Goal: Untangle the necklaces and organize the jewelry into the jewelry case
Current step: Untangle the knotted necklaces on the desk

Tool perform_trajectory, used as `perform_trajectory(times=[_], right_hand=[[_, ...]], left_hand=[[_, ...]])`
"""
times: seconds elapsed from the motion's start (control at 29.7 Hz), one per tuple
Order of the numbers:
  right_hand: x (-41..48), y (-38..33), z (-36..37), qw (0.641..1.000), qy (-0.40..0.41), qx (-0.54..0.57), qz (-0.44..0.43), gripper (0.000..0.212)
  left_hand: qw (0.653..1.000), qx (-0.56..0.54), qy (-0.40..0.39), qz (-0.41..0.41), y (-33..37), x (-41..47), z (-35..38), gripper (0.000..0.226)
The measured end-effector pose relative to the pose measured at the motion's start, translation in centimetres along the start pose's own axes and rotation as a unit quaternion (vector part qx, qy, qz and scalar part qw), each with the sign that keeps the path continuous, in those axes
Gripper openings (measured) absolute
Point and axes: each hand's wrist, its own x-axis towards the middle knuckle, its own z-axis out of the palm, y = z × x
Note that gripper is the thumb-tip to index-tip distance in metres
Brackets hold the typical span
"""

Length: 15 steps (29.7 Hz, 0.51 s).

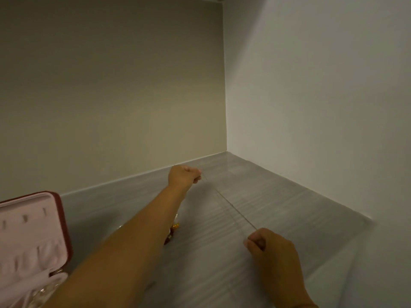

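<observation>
Above grey counter [278,218], far corner: thin necklace [229,204] stretched taut between left hand [182,175], pinching far end, and right hand [270,245], pinching near end. Left forearm hides most of gold-red jewelry heap [174,228]. Jewelry case [33,236] open, near left.

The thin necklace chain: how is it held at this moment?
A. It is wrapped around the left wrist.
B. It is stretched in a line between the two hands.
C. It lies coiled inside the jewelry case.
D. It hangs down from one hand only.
B: the thin necklace chain runs straight from the left hand to the right hand, each hand pinching one end, above the grey counter.
</observation>
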Motion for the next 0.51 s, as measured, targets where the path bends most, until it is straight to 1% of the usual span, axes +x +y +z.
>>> perform_trajectory(times=[0.07, 0.13, 0.17, 0.2, 0.24, 0.27, 0.3, 0.34, 0.37, 0.4, 0.44, 0.51], right_hand=[[0.4, 0.0, -0.2, 0.998, 0.000, -0.059, -0.013, 0.009], [0.9, 0.4, 0.1, 0.994, 0.005, -0.111, -0.021, 0.018], [0.7, -0.1, 0.1, 0.991, -0.013, -0.130, -0.005, 0.019], [0.7, 0.1, 0.7, 0.987, -0.015, -0.160, -0.008, 0.013], [1.0, -0.1, 0.8, 0.985, 0.002, -0.173, -0.005, 0.006], [1.0, 0.1, 0.8, 0.991, 0.011, -0.130, -0.018, 0.020], [1.1, 0.2, 0.6, 0.989, 0.028, -0.140, -0.043, 0.029], [1.3, 0.7, 0.6, 0.990, 0.013, -0.138, -0.034, 0.026], [1.5, 0.7, 0.5, 0.989, 0.013, -0.148, -0.028, 0.016], [1.3, 1.3, 0.6, 0.993, -0.002, -0.115, -0.015, 0.012], [1.2, 1.1, 0.2, 0.994, -0.012, -0.106, 0.004, 0.016], [1.1, 1.8, 0.4, 0.993, -0.020, -0.117, -0.004, 0.026]], left_hand=[[1.000, 0.019, -0.005, -0.008, -1.3, 1.3, 1.6, 0.013], [0.999, 0.047, -0.007, -0.014, -2.6, 2.1, 2.9, 0.009], [0.998, 0.066, -0.009, -0.018, -3.2, 2.5, 3.6, 0.008], [0.996, 0.087, -0.012, -0.019, -3.9, 2.9, 4.2, 0.010], [0.994, 0.110, -0.016, -0.018, -4.5, 3.3, 4.9, 0.013], [0.990, 0.137, -0.021, -0.016, -5.1, 3.6, 5.3, 0.016], [0.986, 0.166, -0.022, -0.013, -5.8, 3.9, 5.8, 0.020], [0.981, 0.195, -0.018, -0.008, -6.2, 4.0, 6.2, 0.022], [0.976, 0.217, -0.011, -0.003, -6.6, 4.1, 6.4, 0.024], [0.973, 0.232, -0.005, 0.002, -6.8, 4.3, 6.5, 0.026], [0.971, 0.241, 0.000, 0.004, -6.9, 4.4, 6.6, 0.026], [0.969, 0.247, 0.003, 0.004, -7.0, 4.6, 6.6, 0.024]])
